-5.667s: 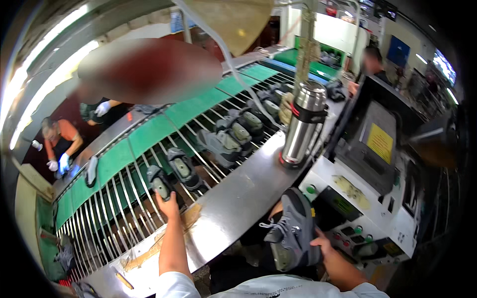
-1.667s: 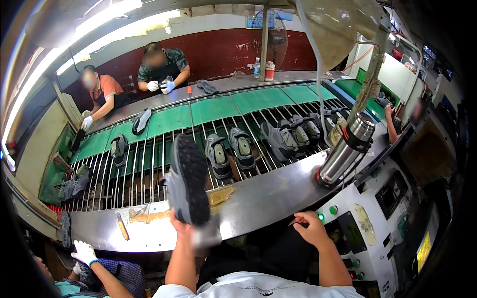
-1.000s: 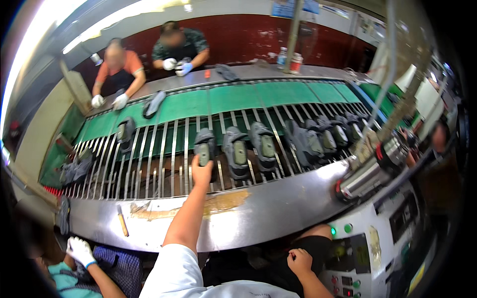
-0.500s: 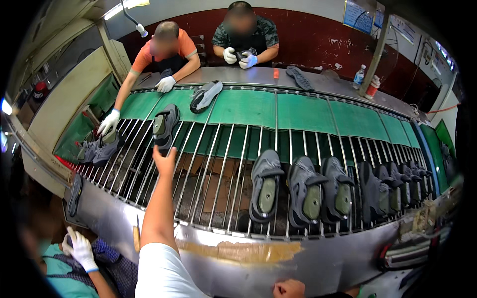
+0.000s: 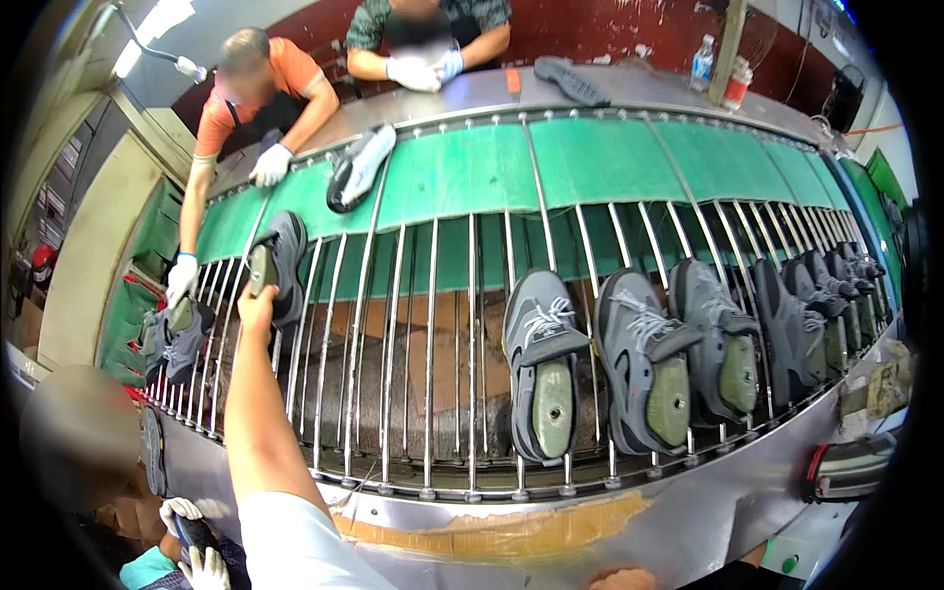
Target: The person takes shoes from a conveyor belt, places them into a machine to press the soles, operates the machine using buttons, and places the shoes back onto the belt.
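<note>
My left arm, in a white sleeve, reaches across a conveyor of metal rods (image 5: 430, 354). At its end my left hand (image 5: 256, 307) is closed around the heel end of a dark grey shoe (image 5: 287, 264) with a green last (image 5: 259, 267) inside. The shoe's toe points toward the far side. Only the top of my right hand (image 5: 625, 578) shows at the lower edge; its fingers are mostly cut off. Nearest to it on the rods is a grey laced shoe (image 5: 542, 320) with a green last, first in a row of several similar shoes.
At left, a person's gloved hand (image 5: 182, 279) touches grey shoes (image 5: 177, 339) on the rods. A light-soled shoe (image 5: 362, 169) lies on green sheeting (image 5: 457, 162). Across sits another gloved person. A sole (image 5: 573, 81) and a bottle (image 5: 702, 61) stand on the far ledge. At lower left, gloved hands hold a dark sole (image 5: 197, 534).
My left hand has closed on the shoe's heel end, thumb side against the green last. The view has shifted. The person at lower left has leaned in with a dark sole between gloved hands.
</note>
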Demonstrator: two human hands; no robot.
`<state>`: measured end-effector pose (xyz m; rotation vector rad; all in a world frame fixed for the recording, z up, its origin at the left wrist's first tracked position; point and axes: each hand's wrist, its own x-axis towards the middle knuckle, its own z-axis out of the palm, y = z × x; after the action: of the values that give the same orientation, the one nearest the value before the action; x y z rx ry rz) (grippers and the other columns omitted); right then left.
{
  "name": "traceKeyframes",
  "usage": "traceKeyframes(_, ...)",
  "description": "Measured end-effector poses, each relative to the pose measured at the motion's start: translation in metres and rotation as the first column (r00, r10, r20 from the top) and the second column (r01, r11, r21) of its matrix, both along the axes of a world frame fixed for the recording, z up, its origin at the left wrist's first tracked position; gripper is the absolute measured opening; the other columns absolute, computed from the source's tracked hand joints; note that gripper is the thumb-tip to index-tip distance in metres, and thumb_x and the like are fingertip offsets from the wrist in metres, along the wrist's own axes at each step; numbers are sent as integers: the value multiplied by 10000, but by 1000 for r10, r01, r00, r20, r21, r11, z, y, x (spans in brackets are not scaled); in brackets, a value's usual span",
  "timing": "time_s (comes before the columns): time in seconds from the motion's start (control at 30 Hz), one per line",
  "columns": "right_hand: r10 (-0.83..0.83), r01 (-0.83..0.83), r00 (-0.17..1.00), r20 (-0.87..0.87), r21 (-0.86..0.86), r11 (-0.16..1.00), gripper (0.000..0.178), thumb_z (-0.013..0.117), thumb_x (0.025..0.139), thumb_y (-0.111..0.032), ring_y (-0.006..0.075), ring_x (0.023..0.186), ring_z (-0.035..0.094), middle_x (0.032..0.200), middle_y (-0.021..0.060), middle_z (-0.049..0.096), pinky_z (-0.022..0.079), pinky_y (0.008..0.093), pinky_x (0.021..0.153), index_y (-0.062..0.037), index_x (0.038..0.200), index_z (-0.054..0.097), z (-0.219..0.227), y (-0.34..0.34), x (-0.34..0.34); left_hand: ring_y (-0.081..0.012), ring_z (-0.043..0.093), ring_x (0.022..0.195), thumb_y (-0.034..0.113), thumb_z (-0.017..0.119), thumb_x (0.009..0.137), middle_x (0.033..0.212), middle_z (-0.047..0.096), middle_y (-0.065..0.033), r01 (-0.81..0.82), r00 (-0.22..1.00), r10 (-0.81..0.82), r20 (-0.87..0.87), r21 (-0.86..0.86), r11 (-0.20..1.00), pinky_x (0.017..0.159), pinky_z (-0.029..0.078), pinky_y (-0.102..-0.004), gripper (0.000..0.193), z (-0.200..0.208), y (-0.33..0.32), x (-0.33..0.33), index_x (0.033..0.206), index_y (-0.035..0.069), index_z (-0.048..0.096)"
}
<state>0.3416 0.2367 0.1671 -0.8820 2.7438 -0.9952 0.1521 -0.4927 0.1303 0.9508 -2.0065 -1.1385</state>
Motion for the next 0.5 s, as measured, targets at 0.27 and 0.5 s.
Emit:
traceKeyframes(0.27,-26,20,994,-102,-59,998,81,673,659,-174,292,584,550,636,68,563,458,420,543,-138,667,601,-1,-3,10,-239,624,941,161,795,662,1057,648,-161,-88,995,84,51,101,991,856,486,-361,689,20,2,49,1266,-15,516)
traceKeyframes(0.5,4,-1,997,-78,37,999,61,649,677,-125,280,528,503,556,63,487,423,398,503,-138,657,593,-11,-8,19,-348,469,1217,363,841,542,1338,441,-249,-175,954,206,216,-153,973,1021,386,-391,1038,13,53,27,1379,-1,348)
